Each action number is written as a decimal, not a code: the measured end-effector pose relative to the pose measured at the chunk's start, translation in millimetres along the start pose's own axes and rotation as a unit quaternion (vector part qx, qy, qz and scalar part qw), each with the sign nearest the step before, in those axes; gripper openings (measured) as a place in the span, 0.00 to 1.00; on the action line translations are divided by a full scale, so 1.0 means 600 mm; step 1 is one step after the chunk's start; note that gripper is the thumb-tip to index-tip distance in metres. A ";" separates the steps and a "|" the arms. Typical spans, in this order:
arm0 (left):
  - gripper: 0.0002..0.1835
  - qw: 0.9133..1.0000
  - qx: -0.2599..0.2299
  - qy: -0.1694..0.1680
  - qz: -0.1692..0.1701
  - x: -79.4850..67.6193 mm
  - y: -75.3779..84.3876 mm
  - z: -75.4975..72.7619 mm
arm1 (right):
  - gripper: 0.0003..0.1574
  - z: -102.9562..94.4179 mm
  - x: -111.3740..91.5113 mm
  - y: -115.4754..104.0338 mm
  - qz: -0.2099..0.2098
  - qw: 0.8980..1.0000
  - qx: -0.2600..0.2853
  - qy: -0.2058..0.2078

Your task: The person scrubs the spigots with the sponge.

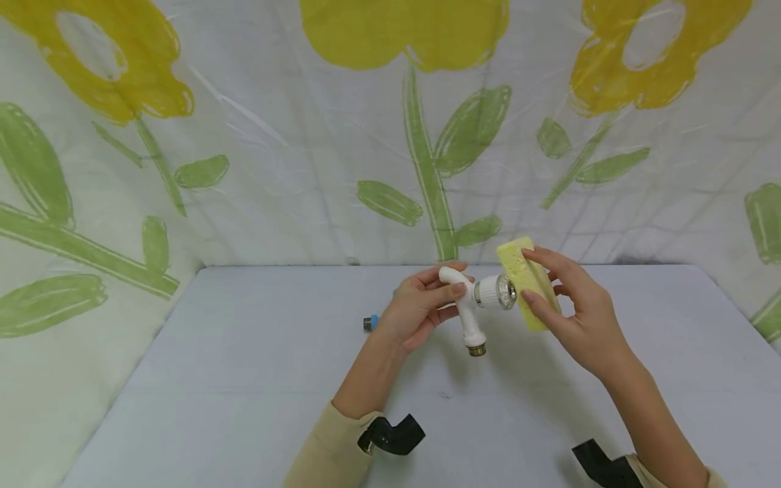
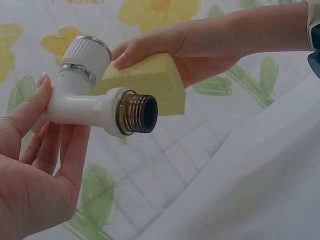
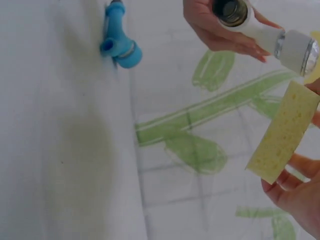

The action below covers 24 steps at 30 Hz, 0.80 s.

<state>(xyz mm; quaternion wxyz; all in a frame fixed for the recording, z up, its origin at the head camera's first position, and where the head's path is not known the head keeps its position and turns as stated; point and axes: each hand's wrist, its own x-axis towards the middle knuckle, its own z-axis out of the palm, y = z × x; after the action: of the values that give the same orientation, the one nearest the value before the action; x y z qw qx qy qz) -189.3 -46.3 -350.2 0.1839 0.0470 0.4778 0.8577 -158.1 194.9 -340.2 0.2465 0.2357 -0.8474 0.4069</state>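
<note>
My left hand [image 1: 421,305] grips a white plastic faucet [image 1: 466,305] above the table, thumb on one side and fingers behind it. The faucet's brass-threaded end [image 2: 137,114] points down in the head view, and its ribbed knob [image 1: 493,292] with a silvery rim faces right. My right hand [image 1: 576,305] pinches a yellow sponge [image 1: 529,281] between thumb and fingers. In the head view the sponge stands right at the knob's end; in the left wrist view it partly lies behind the knob. The right wrist view shows the sponge's porous narrow side.
A blue faucet [image 3: 117,37] with a dark threaded end lies on the white-covered table [image 1: 244,379], mostly hidden behind my left hand in the head view. Behind the table's far edge hangs a white sheet [image 1: 274,169] printed with yellow flowers and green leaves.
</note>
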 end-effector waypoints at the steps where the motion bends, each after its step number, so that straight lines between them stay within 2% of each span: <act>1: 0.22 1.000 -0.004 0.000 0.000 0.000 -0.001 0.000 | 0.40 0.000 0.000 0.001 0.002 1.000 -0.001 -0.002; 7: 0.15 0.999 -0.042 -0.002 0.011 0.003 -0.008 -0.001 | 0.40 -0.003 0.001 0.005 0.013 1.000 -0.003 0.002; 14: 0.20 0.997 -0.070 -0.009 0.027 0.008 -0.016 0.006 | 0.39 -0.010 0.000 0.013 0.027 1.000 0.001 0.013; 19: 0.18 0.995 -0.087 -0.024 0.033 0.008 -0.023 0.010 | 0.37 -0.016 -0.003 0.015 0.039 0.999 0.002 0.012; 24: 0.19 0.993 -0.104 -0.024 0.039 0.009 -0.027 0.011 | 0.36 -0.023 -0.005 0.015 0.052 0.999 0.001 0.008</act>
<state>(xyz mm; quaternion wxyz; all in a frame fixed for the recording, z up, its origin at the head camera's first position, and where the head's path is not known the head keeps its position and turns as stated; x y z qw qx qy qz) -188.0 -31.1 -360.7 0.1654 0.0664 0.3789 0.9081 -158.0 211.4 -339.7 0.2318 0.1886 -0.8562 0.4215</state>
